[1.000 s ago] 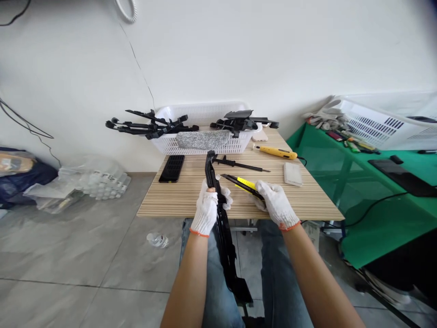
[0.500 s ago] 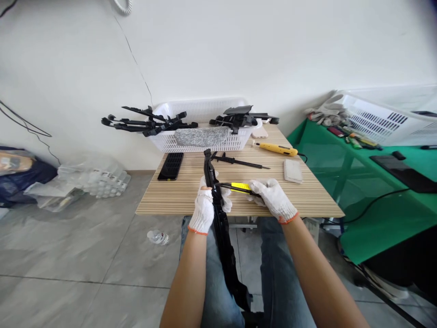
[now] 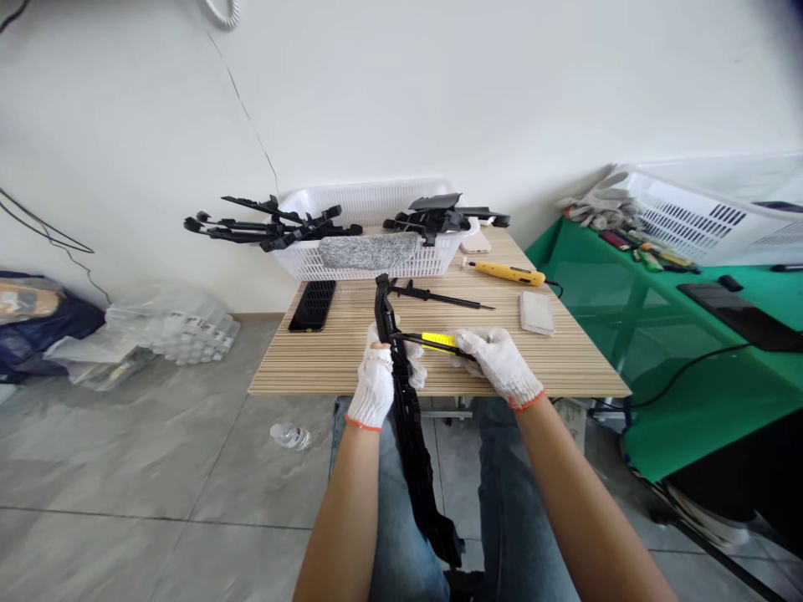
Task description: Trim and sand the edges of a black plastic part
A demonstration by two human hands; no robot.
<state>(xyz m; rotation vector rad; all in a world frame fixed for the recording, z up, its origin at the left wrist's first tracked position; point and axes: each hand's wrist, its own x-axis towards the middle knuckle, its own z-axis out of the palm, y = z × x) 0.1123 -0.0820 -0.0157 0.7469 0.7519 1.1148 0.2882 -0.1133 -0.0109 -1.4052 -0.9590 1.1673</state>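
One long black strip (image 3: 417, 451) slants over the near edge of the table (image 3: 301, 368); left hand (image 3: 375, 386) grips its upper part, likely steadying it against the knife (image 3: 437, 341) clasped in right hand (image 3: 502, 364).

A long black part (image 3: 414, 443) in the left hand (image 3: 375, 385), a yellow cutter (image 3: 440, 341) in the right hand (image 3: 500, 364).
The cutter's tip is at the part, above the counter (image 3: 298, 368). On the far side stands a white basket (image 3: 432, 260) with black pieces (image 3: 304, 231); a phone (image 3: 312, 306) lies left, a yellow corded tool (image 3: 509, 273) and a pale block (image 3: 536, 313) lie right.
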